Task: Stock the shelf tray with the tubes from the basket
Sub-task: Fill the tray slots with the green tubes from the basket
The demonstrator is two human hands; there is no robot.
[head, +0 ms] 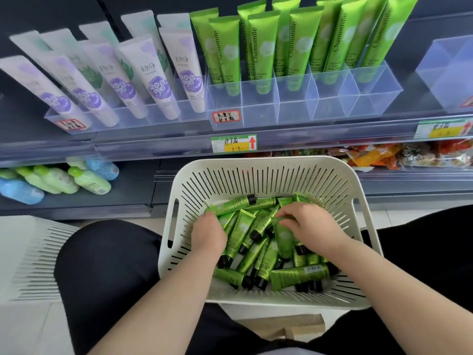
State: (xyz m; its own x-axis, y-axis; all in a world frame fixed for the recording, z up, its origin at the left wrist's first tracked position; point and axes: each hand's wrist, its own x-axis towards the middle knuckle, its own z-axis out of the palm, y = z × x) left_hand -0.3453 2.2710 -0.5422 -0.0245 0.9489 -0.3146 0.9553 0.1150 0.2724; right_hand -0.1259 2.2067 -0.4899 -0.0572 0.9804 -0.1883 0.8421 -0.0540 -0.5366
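A white slotted basket point(258, 170) rests between my knees and holds several green Chamomile tubes point(298, 275) with black caps. My left hand point(208, 233) is down among the tubes at the basket's left, fingers curled over one green tube. My right hand point(309, 226) lies on the pile at the right, its fingers closed around the top of a green tube point(284, 239). On the shelf above stands a clear divided tray point(294, 103); green tubes point(302, 44) stand upright in its back compartments, and the front compartments hold nothing.
A second clear tray point(122, 119) at the left holds white and purple tubes. An empty clear box point(450, 73) stands at the right. Lower shelf: green and blue bottles point(58, 179) left, snack packets point(399, 155) right. White slatted object point(33, 254) on the floor at left.
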